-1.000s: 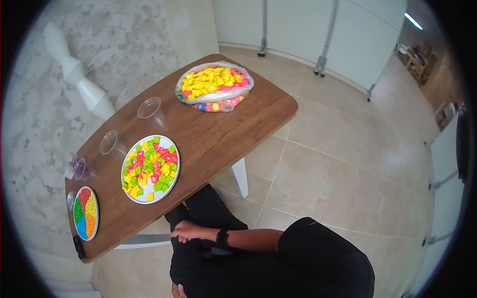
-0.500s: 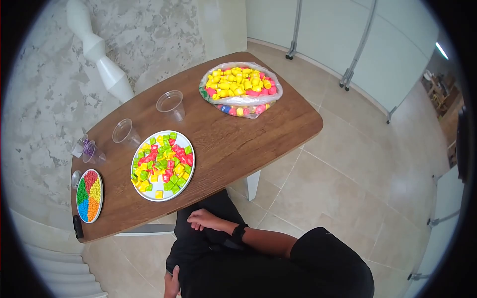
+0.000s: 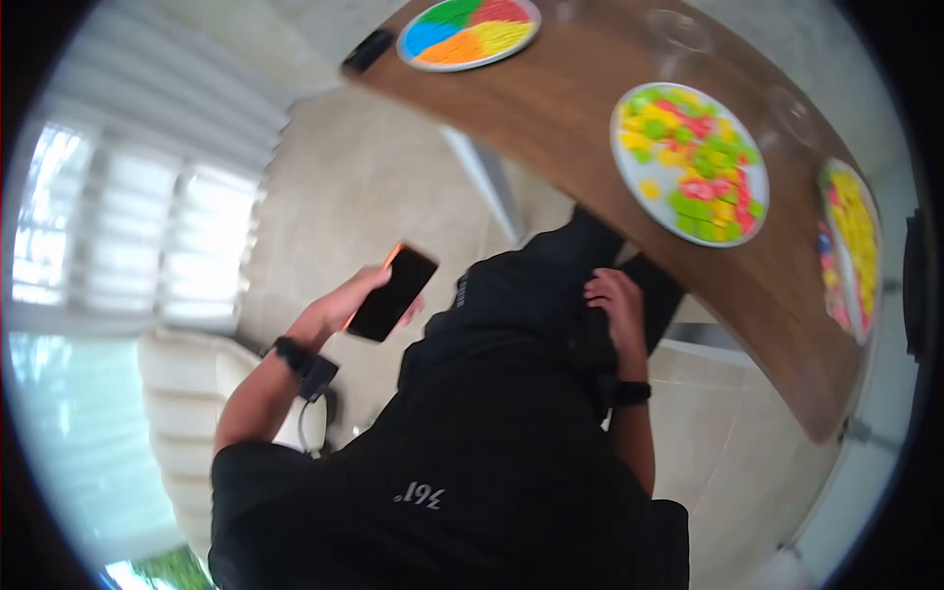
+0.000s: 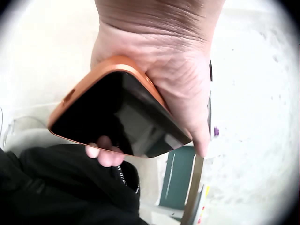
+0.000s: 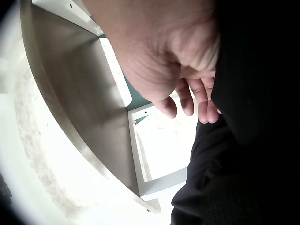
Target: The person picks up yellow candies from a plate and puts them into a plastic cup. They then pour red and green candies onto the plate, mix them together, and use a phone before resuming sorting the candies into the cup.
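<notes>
My left hand [image 3: 356, 295] grips a phone [image 3: 395, 295] with an orange edge and a dark screen, off the table to the left of my lap. In the left wrist view the phone [image 4: 112, 117] lies against the palm, the thumb along one edge and fingertips [image 4: 110, 157] curled over the opposite edge. My right hand [image 3: 618, 303] rests at my right thigh, below the table edge, holding nothing. From the right wrist view, that hand [image 5: 164, 70] hangs with loosely bent fingers beside the black trousers [image 5: 199, 164].
On the wooden table [image 3: 570, 118] are a white plate [image 3: 654, 205] of green, yellow and pink pieces, a plate [image 3: 447, 69] of sorted colours, clear cups [image 3: 678, 34], a bag [image 3: 846, 258] of yellow pieces and a black object [image 3: 369, 51]. A cream chair [image 3: 182, 423] stands at left.
The head view has swung left, so the table now sits at the upper right. My left hand, earlier low at my side, is now raised with the phone in it.
</notes>
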A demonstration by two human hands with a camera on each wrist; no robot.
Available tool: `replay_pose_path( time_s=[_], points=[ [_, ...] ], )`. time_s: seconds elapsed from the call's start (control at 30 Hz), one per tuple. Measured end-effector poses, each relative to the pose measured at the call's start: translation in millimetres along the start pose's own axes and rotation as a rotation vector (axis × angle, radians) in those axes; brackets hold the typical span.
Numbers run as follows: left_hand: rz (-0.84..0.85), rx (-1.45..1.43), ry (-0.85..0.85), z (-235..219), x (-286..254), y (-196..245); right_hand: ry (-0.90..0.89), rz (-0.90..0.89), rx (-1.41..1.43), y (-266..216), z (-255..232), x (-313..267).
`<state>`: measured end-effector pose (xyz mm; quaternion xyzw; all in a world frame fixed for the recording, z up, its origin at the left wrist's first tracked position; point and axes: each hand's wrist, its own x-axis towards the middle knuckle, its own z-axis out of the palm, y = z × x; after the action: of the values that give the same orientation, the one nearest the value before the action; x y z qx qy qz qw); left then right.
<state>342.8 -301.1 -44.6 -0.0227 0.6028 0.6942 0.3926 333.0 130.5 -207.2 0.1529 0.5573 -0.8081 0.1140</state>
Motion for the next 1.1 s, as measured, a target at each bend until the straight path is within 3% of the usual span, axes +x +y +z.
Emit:
replay_pose_path(
  time_s=[0.03, 0.1, 0.2, 0.43, 0.57, 0.63, 0.7, 0.77, 0.8, 0.97, 1.03, 1.1],
  points=[
    [-0.006, -0.166, 0.150, -1.9, -2.3, -15.9, 0.009, 0.038, -0.019, -2.3, 0.9, 0.8],
    [0.228, -0.333, 0.138, -3.5, -1.3, -19.8, 0.017, 0.080, -0.033, -12.5, 13.1, -1.6],
    [0.304, -0.516, 0.145, 7.1, 8.9, -28.1, 0.007, 0.112, -0.096, -16.1, 9.7, -0.8],
    [0.377, -0.614, 0.084, 9.1, 25.4, -17.1, -0.001, 0.078, -0.098, -13.4, -4.7, 1.0],
    [0.334, -0.566, 0.047, 3.1, 23.5, -12.6, 0.005, 0.071, -0.046, -7.1, -7.7, 0.9],
    [0.088, -0.148, 0.178, 0.8, 18.5, -6.6, 0.014, 0.067, -0.037, -7.5, -7.6, 1.8],
    [0.014, -0.090, 0.142, 3.3, 10.5, -4.1, 0.015, 0.068, -0.025, -6.7, -4.6, 1.5],
    [-0.027, 0.824, 0.063, 10.1, 4.0, -8.3, 0.016, 0.069, -0.025, -7.6, 3.2, 0.0],
    [0.041, 0.976, -0.008, 13.5, 1.8, -12.1, 0.012, 0.064, -0.018, -9.0, 6.1, 0.0],
    [0.046, 1.185, -0.040, 41.2, 20.2, 0.4, 0.006, 0.059, -0.022, -7.6, 21.8, 2.9],
    [0.244, 1.251, -0.061, 38.8, 41.1, -3.8, 0.005, 0.072, -0.036, -8.7, 20.0, 3.4],
    [0.336, 1.257, -0.131, 30.1, 69.9, -20.3, -0.001, 0.040, -0.039, -9.1, 17.9, 1.5]
  ],
)
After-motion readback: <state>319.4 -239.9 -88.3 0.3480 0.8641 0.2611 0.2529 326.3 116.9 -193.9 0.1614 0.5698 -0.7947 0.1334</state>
